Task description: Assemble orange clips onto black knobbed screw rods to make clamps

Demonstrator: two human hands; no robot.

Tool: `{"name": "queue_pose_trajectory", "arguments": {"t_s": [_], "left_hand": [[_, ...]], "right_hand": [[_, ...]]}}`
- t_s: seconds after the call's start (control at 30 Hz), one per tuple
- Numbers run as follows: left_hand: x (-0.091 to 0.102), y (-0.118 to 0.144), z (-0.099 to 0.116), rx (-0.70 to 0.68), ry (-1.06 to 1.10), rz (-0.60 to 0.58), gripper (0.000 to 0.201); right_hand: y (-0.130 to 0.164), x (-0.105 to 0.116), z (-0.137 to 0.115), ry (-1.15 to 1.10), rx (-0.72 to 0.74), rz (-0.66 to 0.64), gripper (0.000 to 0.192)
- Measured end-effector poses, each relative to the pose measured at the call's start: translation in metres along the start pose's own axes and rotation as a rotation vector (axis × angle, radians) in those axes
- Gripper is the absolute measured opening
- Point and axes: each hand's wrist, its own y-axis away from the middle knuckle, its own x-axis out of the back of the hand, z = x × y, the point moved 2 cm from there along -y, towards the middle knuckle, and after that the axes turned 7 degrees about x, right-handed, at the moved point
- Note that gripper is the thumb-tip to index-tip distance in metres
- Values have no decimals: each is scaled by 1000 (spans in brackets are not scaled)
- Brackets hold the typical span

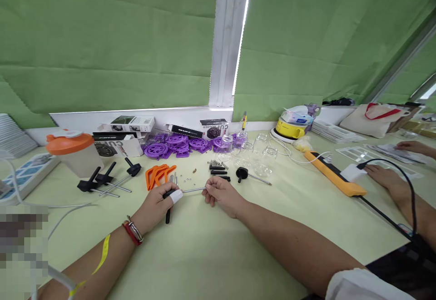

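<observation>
My left hand (157, 205) grips a black handle piece (168, 213) and one end of a thin metal rod (194, 190); a white bandage wraps one finger. My right hand (222, 194) pinches the other end of that rod. Both hands rest on the pale green table (211, 254). Just beyond them lie small black tubes (218, 169), tiny springs (218, 162), orange clips (159, 174) and a black knob with a rod (242, 173).
Purple wheel parts (180, 145), clear cups (254, 152), product boxes (131, 124) and an orange-lidded shaker (73, 152) line the back. Black plungers (105, 178) lie left. An orange power strip (332, 175) and another person's hands (384, 175) are at right.
</observation>
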Motion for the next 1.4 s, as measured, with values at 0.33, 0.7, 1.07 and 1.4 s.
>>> {"name": "queue_pose_trajectory", "arguments": {"t_s": [0.33,0.7,1.07,1.4], "left_hand": [[0,1,1,-15,-2,-5,23],[0,0,1,-20,-16,-11,24],[1,-1,0,-23,-21,-4,25],[0,1,1,-19,-4,-8,25]], "right_hand": [[-2,3,9,33,16,-4,27],[-3,1,7,32,0,0,29],[-4,3,11,49,1,-13,36],[-4,3,11,57,9,-14,39]]}}
